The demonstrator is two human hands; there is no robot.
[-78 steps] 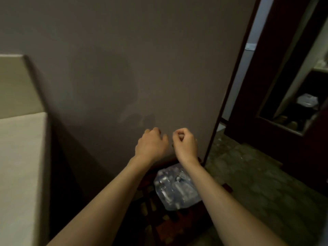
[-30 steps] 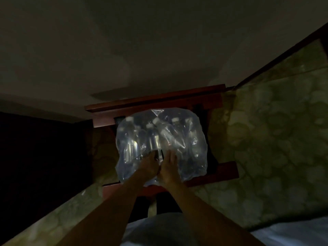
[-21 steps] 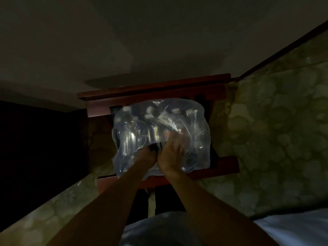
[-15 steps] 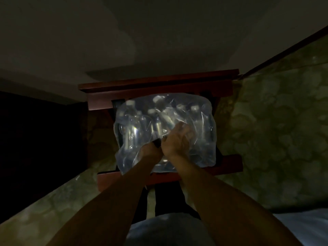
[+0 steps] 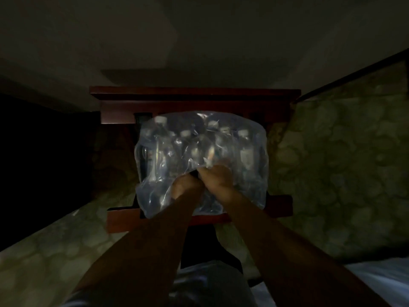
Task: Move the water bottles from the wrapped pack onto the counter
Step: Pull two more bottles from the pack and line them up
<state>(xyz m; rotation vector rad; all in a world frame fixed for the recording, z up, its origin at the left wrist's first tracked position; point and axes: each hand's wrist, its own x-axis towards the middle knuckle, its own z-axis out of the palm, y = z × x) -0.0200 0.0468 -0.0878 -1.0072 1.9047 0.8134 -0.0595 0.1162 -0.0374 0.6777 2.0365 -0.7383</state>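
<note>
A pack of several clear water bottles with white caps, wrapped in loose clear plastic (image 5: 199, 156), rests on a low dark red wooden rack (image 5: 199, 96) below me. Both of my hands are at the near middle of the pack. My left hand (image 5: 184, 188) grips a fold of the wrap. My right hand (image 5: 218, 180) is closed on bunched plastic right beside it, the two hands touching. The counter is out of view.
The scene is dim. A plain wall (image 5: 199, 41) rises behind the rack. Patterned stone floor (image 5: 332, 162) spreads right and lower left. A black gap (image 5: 44, 151) lies to the left. My knees and light cloth (image 5: 365, 282) fill the bottom edge.
I have bent down from facing the wall to looking down on the pack. Both hands went from lying on the wrap to gripping and bunching it at the near middle.
</note>
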